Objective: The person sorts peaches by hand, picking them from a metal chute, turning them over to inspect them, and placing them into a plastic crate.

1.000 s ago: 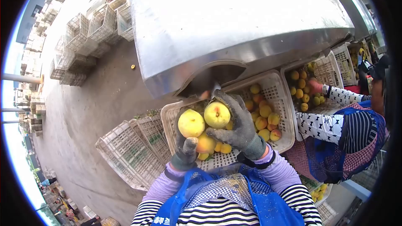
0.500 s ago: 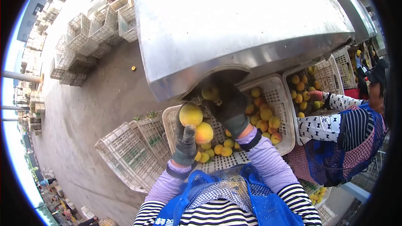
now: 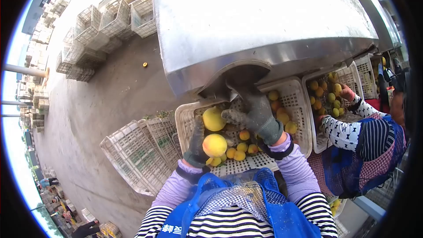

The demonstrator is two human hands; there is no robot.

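My left hand, in a dark glove, cups two yellow peaches over a white plastic crate. The upper peach is plain yellow; the lower peach has an orange blush. Fingers spread, my right hand, also gloved, is beside the upper peach, with one finger at or very near its edge. I see no fruit in that hand. Below both hands the crate holds several more peaches. Just beyond my right hand is the curved metal opening of a machine.
The big metal housing overhangs the crate. On the right a co-worker's hands reach into another peach crate. Tilted white crates stand at left, stacked crates farther off. A cut fruit lies on the floor.
My right hand has come back from the metal opening toward the left hand, its fingers more spread. The peaches by my left hand have shifted slightly. The co-worker's hand has moved across their crate.
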